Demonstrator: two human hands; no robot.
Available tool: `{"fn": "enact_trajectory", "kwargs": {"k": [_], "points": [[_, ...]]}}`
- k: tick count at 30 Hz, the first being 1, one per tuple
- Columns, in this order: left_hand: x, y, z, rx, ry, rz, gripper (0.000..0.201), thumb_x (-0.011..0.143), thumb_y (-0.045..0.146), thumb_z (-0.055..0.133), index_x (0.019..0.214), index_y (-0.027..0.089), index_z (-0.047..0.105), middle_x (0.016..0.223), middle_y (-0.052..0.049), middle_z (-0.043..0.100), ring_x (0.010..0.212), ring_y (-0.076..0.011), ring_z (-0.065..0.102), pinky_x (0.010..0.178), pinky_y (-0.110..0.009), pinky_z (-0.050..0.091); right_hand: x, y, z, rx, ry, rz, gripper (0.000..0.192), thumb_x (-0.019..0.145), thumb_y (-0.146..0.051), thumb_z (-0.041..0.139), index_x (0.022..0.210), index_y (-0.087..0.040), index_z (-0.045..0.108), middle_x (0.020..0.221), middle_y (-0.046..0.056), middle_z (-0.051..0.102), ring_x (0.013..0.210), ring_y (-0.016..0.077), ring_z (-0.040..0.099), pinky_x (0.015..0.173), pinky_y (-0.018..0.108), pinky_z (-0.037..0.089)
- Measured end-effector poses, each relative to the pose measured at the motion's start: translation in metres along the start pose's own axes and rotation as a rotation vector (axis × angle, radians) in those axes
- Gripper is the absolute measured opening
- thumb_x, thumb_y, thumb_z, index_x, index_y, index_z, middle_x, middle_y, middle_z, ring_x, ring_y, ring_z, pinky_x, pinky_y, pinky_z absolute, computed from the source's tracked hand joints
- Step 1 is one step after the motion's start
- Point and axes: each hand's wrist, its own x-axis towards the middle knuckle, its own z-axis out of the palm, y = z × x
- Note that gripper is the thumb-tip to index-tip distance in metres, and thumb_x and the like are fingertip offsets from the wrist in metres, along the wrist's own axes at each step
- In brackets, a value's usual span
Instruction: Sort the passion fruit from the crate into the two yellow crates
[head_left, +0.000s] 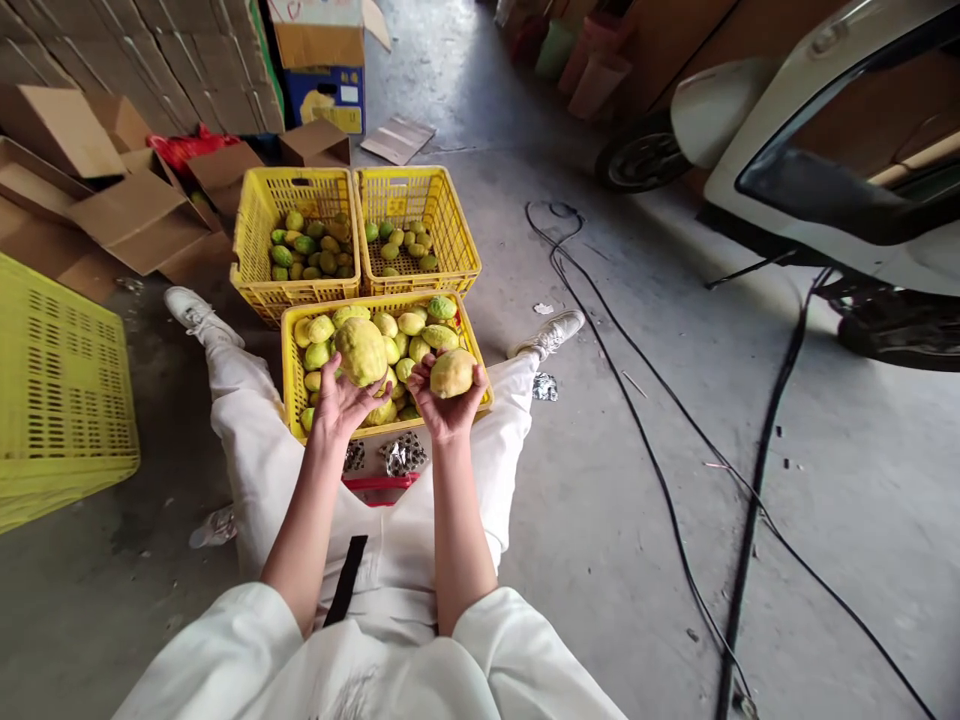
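Observation:
A large, bumpy, yellow-green citrus-like fruit (361,350) rests in my left hand (339,402), whose fingers curl under and around it. My right hand (444,412) is closed on a smaller yellow fruit (453,373) with a pale orange tint. Both hands are above the near side of a yellow plastic crate (291,375) between my legs. Many similar yellow and green fruits (422,338) fill that crate. Just beyond it stand two more yellow crates, the left one (300,288) and the right one (454,225), each with smaller, greener fruits in the bottom.
Stacked yellow crates (67,390) stand at the left. Open cardboard boxes (142,215) lie behind them. Black cables (652,440) run across the concrete floor at right, near a white scooter (787,150). Crumpled foil-like wrapping (403,453) shows under the near crate's edge.

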Motion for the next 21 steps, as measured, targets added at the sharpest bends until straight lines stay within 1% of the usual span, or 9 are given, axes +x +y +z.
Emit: {"fn": "enact_trajectory", "kwargs": {"k": [3,6,8,9,11,13,16,18,21], "points": [[0.003,0.0,-0.001,0.109,0.028,-0.038,0.031,0.084,0.041,0.067,0.107,0.022,0.064,0.101,-0.007,0.071,0.086,-0.0224,0.067,0.071,-0.035,0.054,-0.002,-0.005,-0.004,-0.034,0.02,0.004,0.032,0.071,-0.044,0.066,0.096,-0.025,0.064,0.096,0.003,0.068,0.089,0.0193,0.063,0.082,0.04,0.062],[0.008,-0.001,-0.004,0.194,0.082,-0.083,0.033,0.079,0.035,0.074,0.107,0.022,0.064,0.095,-0.007,0.07,0.078,-0.0203,0.065,0.066,-0.032,0.053,-0.003,-0.009,-0.009,-0.086,0.028,0.008,0.027,0.072,-0.039,0.067,0.097,-0.027,0.063,0.089,0.0,0.066,0.07,0.0139,0.059,0.061,0.028,0.059],[0.011,-0.003,-0.006,0.221,0.108,-0.095,0.029,0.078,0.032,0.074,0.104,0.022,0.064,0.091,-0.006,0.07,0.076,-0.0197,0.064,0.067,-0.032,0.052,-0.001,-0.011,-0.011,-0.107,0.022,0.025,0.024,0.076,-0.043,0.065,0.093,-0.026,0.063,0.078,-0.002,0.063,0.059,0.0114,0.053,0.048,0.022,0.051],[0.012,-0.004,-0.006,0.226,0.111,-0.102,0.027,0.079,0.032,0.073,0.102,0.022,0.064,0.09,-0.006,0.07,0.076,-0.0202,0.064,0.068,-0.033,0.053,0.0,-0.012,-0.011,-0.112,0.026,0.036,0.024,0.078,-0.046,0.064,0.091,-0.025,0.064,0.076,-0.002,0.064,0.058,0.0111,0.054,0.047,0.021,0.05],[0.012,-0.005,-0.006,0.205,0.114,-0.123,0.025,0.08,0.034,0.071,0.1,0.021,0.064,0.089,-0.007,0.069,0.081,-0.0227,0.065,0.072,-0.038,0.054,0.002,-0.014,-0.01,-0.1,0.048,0.045,0.027,0.081,-0.05,0.062,0.092,-0.025,0.065,0.08,0.0,0.068,0.065,0.0131,0.061,0.053,0.024,0.055],[0.011,-0.005,-0.005,0.152,0.114,-0.135,0.028,0.08,0.037,0.069,0.102,0.021,0.064,0.092,-0.009,0.068,0.087,-0.0259,0.066,0.076,-0.043,0.055,0.001,-0.014,-0.008,-0.071,0.058,0.033,0.03,0.08,-0.048,0.062,0.099,-0.026,0.066,0.092,0.002,0.072,0.085,0.0189,0.07,0.071,0.035,0.062],[0.009,-0.003,-0.005,0.098,0.11,-0.116,0.033,0.08,0.04,0.068,0.106,0.021,0.063,0.099,-0.01,0.068,0.088,-0.0266,0.066,0.079,-0.048,0.056,-0.002,-0.013,-0.004,-0.04,0.024,-0.03,0.037,0.075,-0.038,0.062,0.111,-0.028,0.066,0.111,0.004,0.073,0.114,0.0257,0.067,0.095,0.05,0.058],[0.01,-0.001,-0.008,0.105,0.107,-0.089,0.034,0.08,0.036,0.07,0.109,0.021,0.063,0.1,-0.01,0.068,0.086,-0.0246,0.065,0.08,-0.046,0.056,-0.005,-0.01,-0.002,-0.012,0.027,-0.102,0.039,0.076,-0.036,0.063,0.114,-0.03,0.066,0.117,0.004,0.072,0.12,0.0252,0.064,0.097,0.048,0.057],[0.012,0.001,-0.011,0.113,0.124,-0.065,0.033,0.079,0.031,0.071,0.11,0.021,0.062,0.099,-0.008,0.067,0.084,-0.0215,0.065,0.076,-0.039,0.057,-0.006,-0.008,-0.003,0.065,0.07,-0.157,0.035,0.081,-0.045,0.063,0.114,-0.033,0.066,0.116,0.003,0.071,0.112,0.0213,0.066,0.083,0.038,0.064]]}}
